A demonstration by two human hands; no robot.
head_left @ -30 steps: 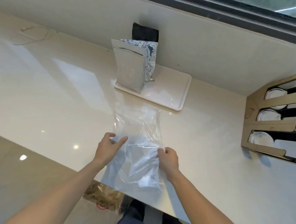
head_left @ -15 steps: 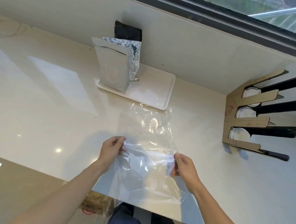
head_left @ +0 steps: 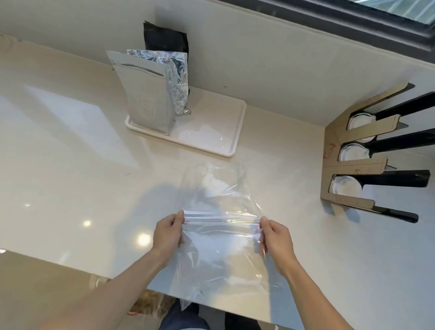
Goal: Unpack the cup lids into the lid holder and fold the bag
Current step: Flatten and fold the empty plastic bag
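**Bag's empty, fold is on, but this plastic is slippery stuff**

So both hands are pinching the same crease. Left hand [head_left: 168, 234] has the left end between thumb and fingers, right hand [head_left: 275, 237] has the right end, and the clear bag [head_left: 221, 215] is stretched taut between them. Hands are apart, one at each edge of the bag, each clamped on the film.

Far half of the bag lies on the countertop [head_left: 60, 156] toward the white tray [head_left: 213, 129]; the near half drapes over the counter edge, past the person's legs. The lid holder [head_left: 338, 156] sits well off to the right against the wall, with white lids [head_left: 350, 153] showing in its slots, so I'd guess the unpacking part is done and only folding is left.

What could go sideways: the film is thin and floppy, so if one pinch loosens the crease goes crooked or springs open. The overhanging half could also drag the whole thing off the counter. Air trapped inside might puff the fold back up too.

The foil pouches [head_left: 149, 95] on the tray are out of the way.
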